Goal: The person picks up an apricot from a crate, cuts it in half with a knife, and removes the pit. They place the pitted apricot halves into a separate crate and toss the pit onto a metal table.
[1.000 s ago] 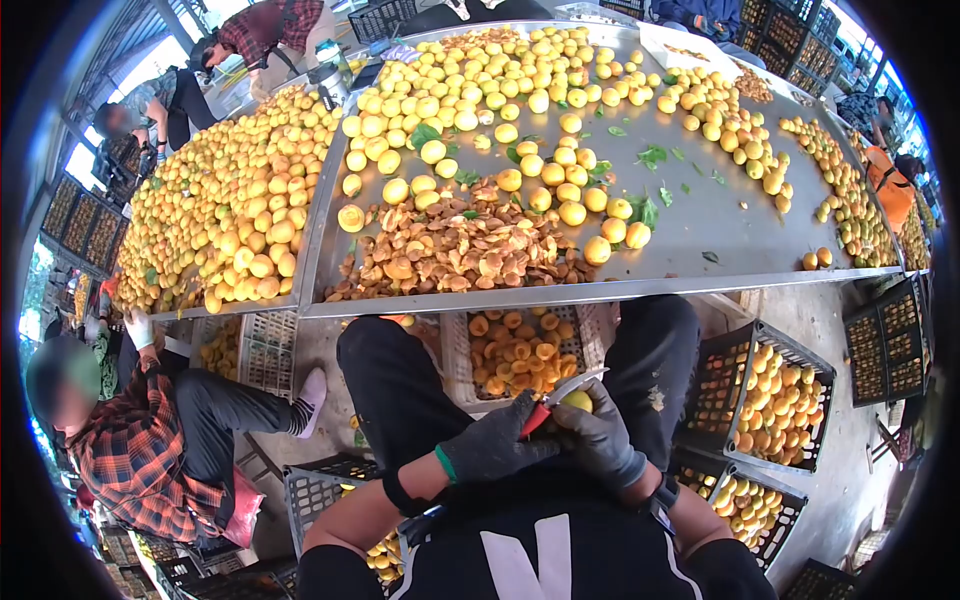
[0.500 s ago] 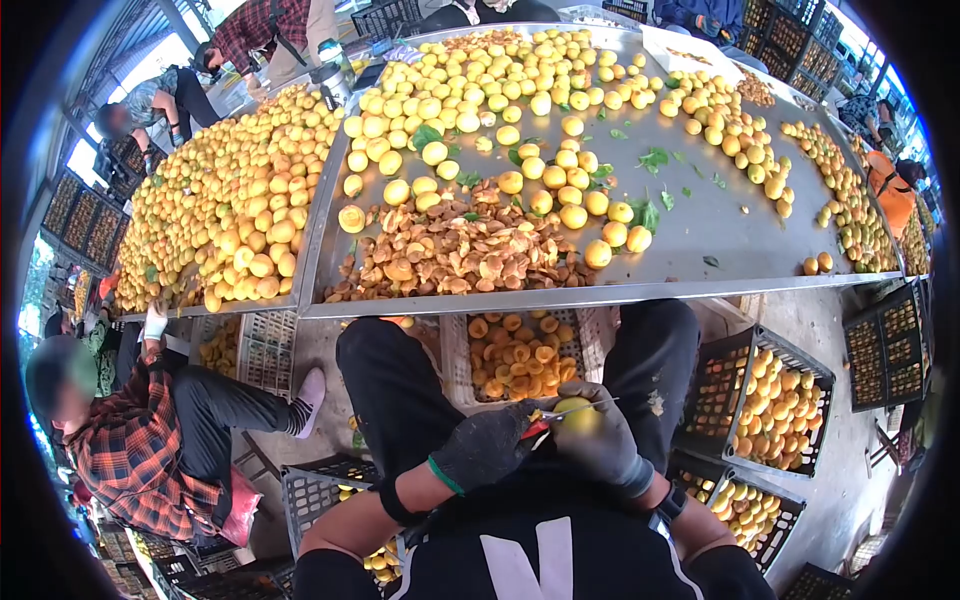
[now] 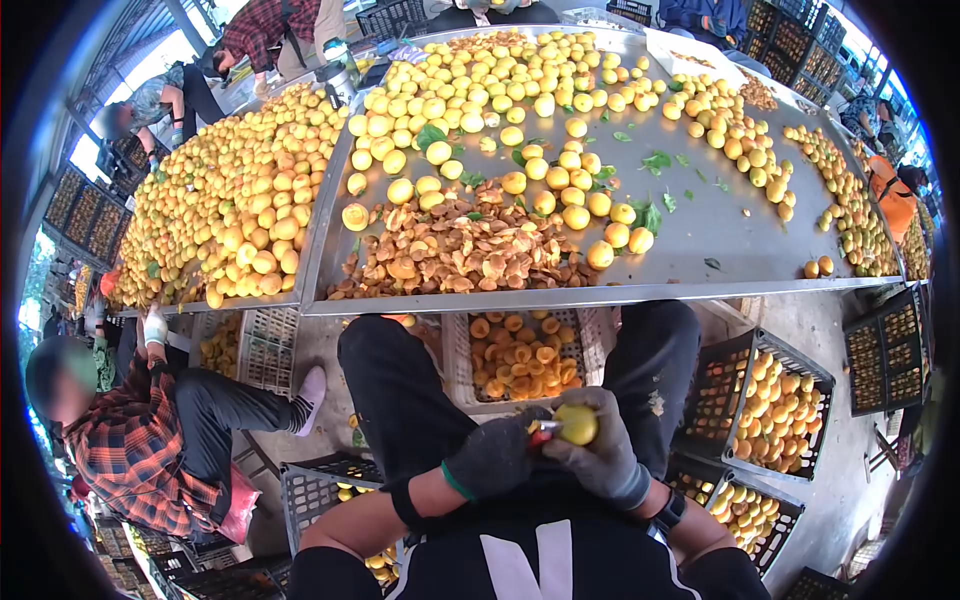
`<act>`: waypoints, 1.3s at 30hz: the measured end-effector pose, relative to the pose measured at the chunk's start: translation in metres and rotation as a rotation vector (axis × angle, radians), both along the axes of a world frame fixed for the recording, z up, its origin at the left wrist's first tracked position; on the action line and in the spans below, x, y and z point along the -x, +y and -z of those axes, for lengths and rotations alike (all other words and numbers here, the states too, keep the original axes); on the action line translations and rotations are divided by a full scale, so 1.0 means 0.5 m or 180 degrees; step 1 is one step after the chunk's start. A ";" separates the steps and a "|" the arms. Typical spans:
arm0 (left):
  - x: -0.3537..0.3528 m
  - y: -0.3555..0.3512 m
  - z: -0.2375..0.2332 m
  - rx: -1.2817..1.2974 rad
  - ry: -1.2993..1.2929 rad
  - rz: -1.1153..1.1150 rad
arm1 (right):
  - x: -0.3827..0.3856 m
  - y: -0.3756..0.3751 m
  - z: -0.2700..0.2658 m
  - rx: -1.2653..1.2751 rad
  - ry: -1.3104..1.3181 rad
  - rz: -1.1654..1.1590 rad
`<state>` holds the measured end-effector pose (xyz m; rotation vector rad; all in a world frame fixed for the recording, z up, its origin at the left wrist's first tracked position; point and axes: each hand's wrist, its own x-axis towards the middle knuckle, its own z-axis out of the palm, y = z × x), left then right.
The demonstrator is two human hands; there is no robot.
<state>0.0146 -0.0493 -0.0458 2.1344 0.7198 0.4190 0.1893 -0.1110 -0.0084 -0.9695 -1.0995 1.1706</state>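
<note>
My left hand (image 3: 492, 455), in a dark glove, is closed round a small knife (image 3: 542, 433) with a red handle; its blade is mostly hidden against the fruit. In my right hand (image 3: 605, 445), which wears a grey glove, I grip a yellow-green apricot (image 3: 577, 424), with the knife against its left side. Both hands are together above my lap. Just beyond them, between my knees, a light crate (image 3: 460, 365) holds halved, pitted apricots (image 3: 520, 350).
A metal table (image 3: 700, 230) bears whole apricots (image 3: 480, 85), loose leaves and a heap of brown apricot pieces (image 3: 470, 245). Black crates of apricots (image 3: 770, 400) stand at my right. A person in a plaid shirt (image 3: 140, 450) sits at my left.
The apricot has turned in my right hand, and the blade that stretched across its top no longer shows there. My two hands have shifted slightly.
</note>
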 end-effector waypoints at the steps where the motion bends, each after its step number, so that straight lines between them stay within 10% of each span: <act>1: -0.006 0.008 -0.004 -0.0359 0.0313 -0.0020 | -0.009 0.010 -0.015 0.0630 -0.0119 -0.0066; 6: -0.013 0.043 -0.028 -0.0464 0.0109 0.0269 | -0.052 0.010 -0.001 0.2005 0.1513 -0.0973; 9: -0.014 0.040 -0.007 -0.0632 0.0209 0.0147 | -0.028 0.022 0.056 0.0389 -0.0107 -0.0094; 12: -0.024 0.037 -0.009 0.0587 -0.0869 -0.0064 | -0.042 0.044 0.056 -0.0168 -0.1609 -0.0004; 14: -0.026 0.044 -0.095 0.3280 -0.0059 -0.0514 | -0.046 0.053 0.031 0.0026 -0.1309 -0.0050; 18: -0.024 0.051 -0.104 0.3222 -0.0354 -0.0660 | -0.040 0.061 0.010 0.0212 -0.0206 0.0075; 23: 0.013 0.087 -0.164 -0.0199 -0.0406 -0.0842 | -0.081 0.067 0.013 0.0792 0.2080 0.0187; 39: 0.039 -0.002 -0.117 -0.0977 0.0053 -0.0394 | -0.034 0.041 -0.029 0.0045 0.1344 -0.0585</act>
